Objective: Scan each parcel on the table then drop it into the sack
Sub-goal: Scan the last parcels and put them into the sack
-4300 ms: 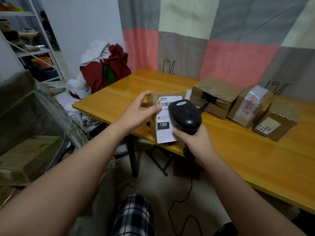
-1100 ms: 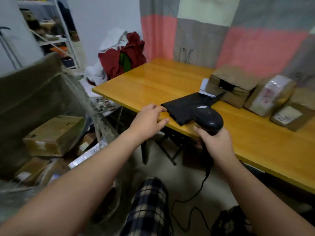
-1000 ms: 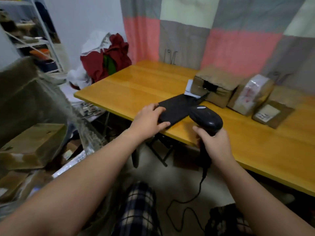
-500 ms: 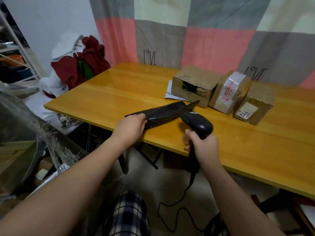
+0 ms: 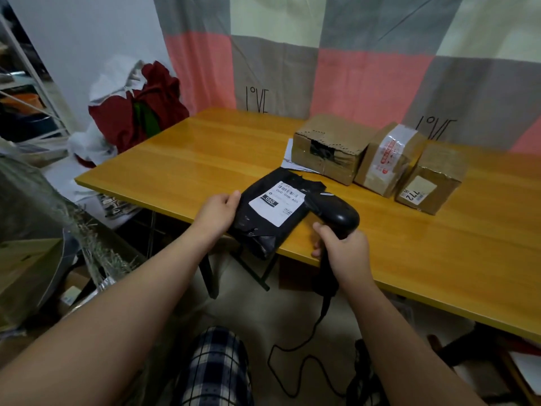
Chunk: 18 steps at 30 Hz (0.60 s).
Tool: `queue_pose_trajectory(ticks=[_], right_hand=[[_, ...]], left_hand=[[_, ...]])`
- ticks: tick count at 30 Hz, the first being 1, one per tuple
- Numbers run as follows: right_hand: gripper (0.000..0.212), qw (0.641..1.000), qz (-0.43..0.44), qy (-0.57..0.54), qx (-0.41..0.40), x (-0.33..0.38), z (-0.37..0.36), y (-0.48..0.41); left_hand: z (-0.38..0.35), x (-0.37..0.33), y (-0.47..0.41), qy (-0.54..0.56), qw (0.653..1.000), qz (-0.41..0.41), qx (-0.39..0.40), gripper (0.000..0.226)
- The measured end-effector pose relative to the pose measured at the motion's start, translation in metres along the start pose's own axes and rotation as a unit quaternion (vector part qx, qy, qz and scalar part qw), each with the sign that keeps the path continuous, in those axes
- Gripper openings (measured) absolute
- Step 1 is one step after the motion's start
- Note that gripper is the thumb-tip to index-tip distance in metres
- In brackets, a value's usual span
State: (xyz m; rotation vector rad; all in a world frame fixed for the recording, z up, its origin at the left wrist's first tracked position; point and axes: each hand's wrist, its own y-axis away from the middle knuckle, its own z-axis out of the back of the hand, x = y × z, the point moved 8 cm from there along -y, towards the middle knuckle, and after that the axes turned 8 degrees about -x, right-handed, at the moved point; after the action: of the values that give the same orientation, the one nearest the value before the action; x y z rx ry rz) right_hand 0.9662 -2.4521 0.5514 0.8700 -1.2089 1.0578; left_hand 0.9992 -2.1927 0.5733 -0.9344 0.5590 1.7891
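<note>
While the left hand (image 5: 218, 210) holds a crinkled black mailer (image 5: 257, 230) (label (image 5: 275, 204) up), the right hand (image 5: 344, 253) grips a glossy scanner (image 5: 333, 210).

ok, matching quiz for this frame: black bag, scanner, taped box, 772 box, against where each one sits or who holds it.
Things:
1. black bag
2. scanner
3. taped box
4. 772 box

Places:
a. rightmost in the row of boxes
b. gripped by the right hand
c. between two other boxes
d. edge held by the left hand

Pairs: 1-d, 2-b, 3-c, 4-a
</note>
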Motion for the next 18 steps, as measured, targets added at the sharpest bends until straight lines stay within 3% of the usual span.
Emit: queue_pose_trajectory(ticks=[8, 11, 14, 15, 18], right_hand=[[0.022, 0.999, -0.033, -0.007, 0.023, 0.001, -0.005, -0.006], [0.022, 0.999, -0.044, -0.012, 0.023, 0.0, -0.005, -0.007], [0.023, 0.999, -0.042, -0.014, 0.016, -0.001, -0.004, -0.006], [0.023, 0.999, -0.044, -0.017, 0.012, -0.001, -0.003, -0.006], [0.016, 0.998, -0.052, -0.026, 0.0, 0.0, -0.001, -0.005]], left_hand=[[-0.024, -0.027, -0.026, -0.213, 0.974, -0.046, 0.064, 0.074], [-0.04, -0.04, -0.039, -0.228, 0.969, -0.044, 0.089, 0.065], [-0.052, -0.05, -0.044, -0.241, 0.96, -0.054, 0.131, 0.034], [-0.052, -0.056, -0.044, -0.241, 0.96, -0.071, 0.127, 0.023], [-0.042, -0.072, -0.039, -0.203, 0.967, -0.135, 0.079, 0.022]])
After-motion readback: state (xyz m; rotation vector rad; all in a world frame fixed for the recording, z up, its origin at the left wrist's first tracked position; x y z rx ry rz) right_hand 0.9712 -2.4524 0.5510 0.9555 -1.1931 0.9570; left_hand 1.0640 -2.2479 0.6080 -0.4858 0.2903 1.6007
